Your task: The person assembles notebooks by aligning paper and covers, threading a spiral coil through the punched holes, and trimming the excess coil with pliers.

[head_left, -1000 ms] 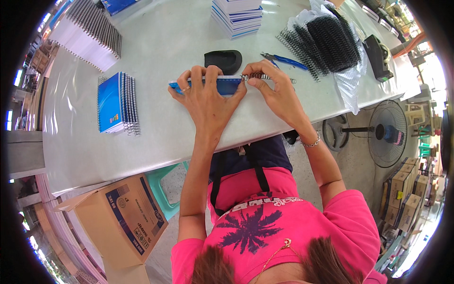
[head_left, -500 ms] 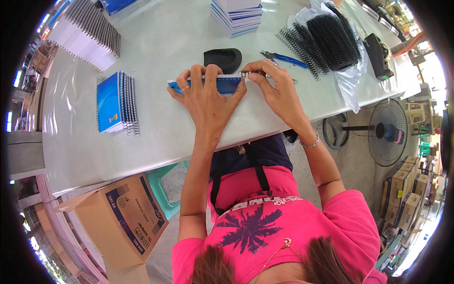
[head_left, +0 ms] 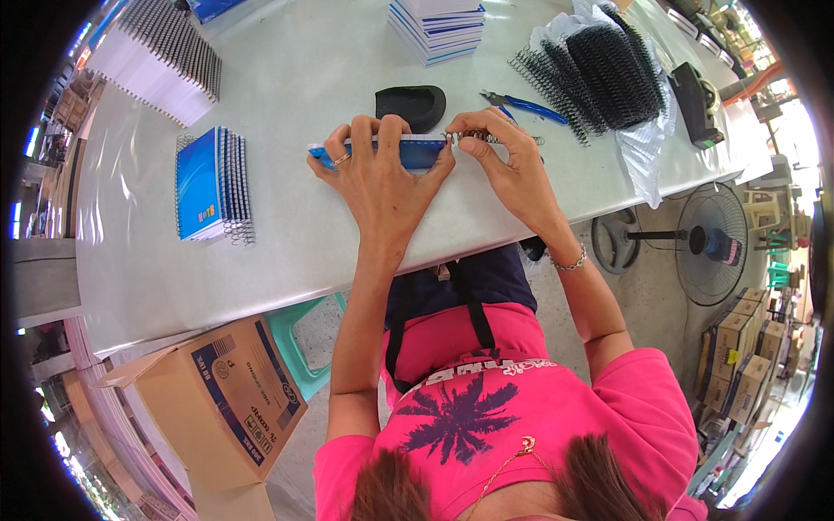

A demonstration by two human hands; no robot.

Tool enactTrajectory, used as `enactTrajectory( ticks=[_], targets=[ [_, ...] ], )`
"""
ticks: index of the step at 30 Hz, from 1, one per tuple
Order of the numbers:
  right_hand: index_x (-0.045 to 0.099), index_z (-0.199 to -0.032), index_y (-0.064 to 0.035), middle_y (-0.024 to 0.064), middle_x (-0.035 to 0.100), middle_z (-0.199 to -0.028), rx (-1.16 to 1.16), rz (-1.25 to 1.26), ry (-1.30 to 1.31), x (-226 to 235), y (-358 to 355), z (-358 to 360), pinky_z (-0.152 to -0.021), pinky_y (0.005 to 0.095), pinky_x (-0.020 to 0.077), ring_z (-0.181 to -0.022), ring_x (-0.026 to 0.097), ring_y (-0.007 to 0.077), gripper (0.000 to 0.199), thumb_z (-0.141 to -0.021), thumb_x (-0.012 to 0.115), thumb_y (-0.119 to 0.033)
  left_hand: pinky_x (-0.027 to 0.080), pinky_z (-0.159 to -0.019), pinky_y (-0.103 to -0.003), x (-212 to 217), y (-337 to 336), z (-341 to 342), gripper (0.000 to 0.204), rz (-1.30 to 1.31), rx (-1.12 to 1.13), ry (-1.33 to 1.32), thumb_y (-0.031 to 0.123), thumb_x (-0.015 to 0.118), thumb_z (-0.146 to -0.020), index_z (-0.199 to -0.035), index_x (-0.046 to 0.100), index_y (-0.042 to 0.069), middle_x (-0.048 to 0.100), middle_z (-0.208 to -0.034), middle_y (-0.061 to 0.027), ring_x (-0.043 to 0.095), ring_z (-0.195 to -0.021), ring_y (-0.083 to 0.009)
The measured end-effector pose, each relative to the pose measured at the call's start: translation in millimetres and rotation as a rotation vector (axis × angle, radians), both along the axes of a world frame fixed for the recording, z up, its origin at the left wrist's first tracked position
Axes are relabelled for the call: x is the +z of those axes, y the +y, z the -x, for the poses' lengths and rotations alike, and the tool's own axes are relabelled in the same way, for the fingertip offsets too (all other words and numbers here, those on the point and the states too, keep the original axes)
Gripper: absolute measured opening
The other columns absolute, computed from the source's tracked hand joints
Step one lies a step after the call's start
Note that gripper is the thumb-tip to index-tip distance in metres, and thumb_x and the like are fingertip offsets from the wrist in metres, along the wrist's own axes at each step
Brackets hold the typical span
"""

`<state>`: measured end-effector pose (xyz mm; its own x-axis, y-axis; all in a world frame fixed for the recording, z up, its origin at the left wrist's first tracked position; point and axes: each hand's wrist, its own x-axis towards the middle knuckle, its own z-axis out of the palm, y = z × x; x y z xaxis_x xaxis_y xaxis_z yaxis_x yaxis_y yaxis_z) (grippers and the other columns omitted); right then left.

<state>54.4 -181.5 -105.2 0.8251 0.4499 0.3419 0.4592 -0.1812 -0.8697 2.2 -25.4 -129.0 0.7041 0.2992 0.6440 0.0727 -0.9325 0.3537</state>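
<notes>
My left hand (head_left: 378, 169) grips a small blue notebook (head_left: 421, 154), its fingers over the top edge and its thumb near the right end. At that end my right hand (head_left: 504, 152) pinches a dark wire spiral (head_left: 521, 140), which lines up with the row of holes along the notebook's edge. The spiral's left tip meets the notebook's corner; how far it runs into the holes is hidden by my fingers. Just beyond the left hand lies a black rounded pad (head_left: 411, 107). Blue-handled cutters (head_left: 534, 109) rest past the right hand.
Blue spiral notebooks (head_left: 204, 184) are stacked at the left, behind them a tall stack of bound pads (head_left: 161, 65). More booklets (head_left: 439, 30) stand at the back. Black spirals (head_left: 608, 78) lie on plastic beside a tape dispenser (head_left: 695, 104). Below are a cardboard box (head_left: 217, 399) and a fan (head_left: 712, 243).
Both hands stay almost in place. The right fingers have shifted slightly on the spiral, and more of its free end shows to the right.
</notes>
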Motion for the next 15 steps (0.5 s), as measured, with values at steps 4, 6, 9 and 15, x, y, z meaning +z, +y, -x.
enactTrajectory(
  ticks=[4, 6, 9, 15],
  targets=[
    [0.068, -0.105, -0.0027, 0.0055, 0.069, -0.101, -0.033, 0.004, -0.021, -4.5, 1.5, 0.6, -0.093, 0.0351, 0.0387, -0.091, 0.061, 0.0228, 0.016, -0.095, 0.062, -0.015, 0.029, -0.095, -0.058, -0.7, 0.2, -0.8, 0.042, 0.003, -0.001, -0.005, 0.042, 0.084, -0.067, -0.094, 0.065, 0.016, 0.053, -0.101, 0.0003, 0.042, -0.112, -0.0279],
    [0.068, -0.105, -0.0032, 0.0056, 0.069, -0.101, -0.050, 0.037, -0.068, -5.5, 0.9, 0.1, -0.093, 0.0349, 0.0385, -0.090, 0.061, 0.0231, 0.017, -0.096, 0.062, -0.016, 0.029, -0.095, -0.057, -1.0, 0.3, -0.4, 0.042, 0.002, -0.003, -0.003, 0.042, 0.084, -0.067, -0.095, 0.065, 0.016, 0.053, -0.101, 0.0003, 0.042, -0.113, -0.0277],
    [0.069, -0.105, -0.0040, 0.0057, 0.069, -0.100, -0.050, 0.041, -0.076, -4.6, 0.5, 0.3, -0.094, 0.0350, 0.0371, -0.090, 0.061, 0.0230, 0.017, -0.096, 0.061, -0.017, 0.029, -0.095, -0.057, -1.4, 0.7, -0.2, 0.042, 0.004, -0.009, 0.001, 0.041, 0.084, -0.067, -0.095, 0.065, 0.016, 0.053, -0.101, 0.0005, 0.042, -0.113, -0.0275],
    [0.069, -0.105, -0.0055, 0.0056, 0.069, -0.097, -0.033, 0.045, -0.054, -6.7, -0.2, -0.1, -0.093, 0.0350, 0.0362, -0.087, 0.060, 0.0220, 0.017, -0.096, 0.062, -0.018, 0.027, -0.096, -0.071, -4.5, 0.9, -1.7, 0.045, 0.030, -0.024, 0.007, 0.046, 0.083, -0.067, -0.095, 0.062, 0.018, 0.051, -0.106, -0.0009, 0.043, -0.116, -0.0309]
  ],
)
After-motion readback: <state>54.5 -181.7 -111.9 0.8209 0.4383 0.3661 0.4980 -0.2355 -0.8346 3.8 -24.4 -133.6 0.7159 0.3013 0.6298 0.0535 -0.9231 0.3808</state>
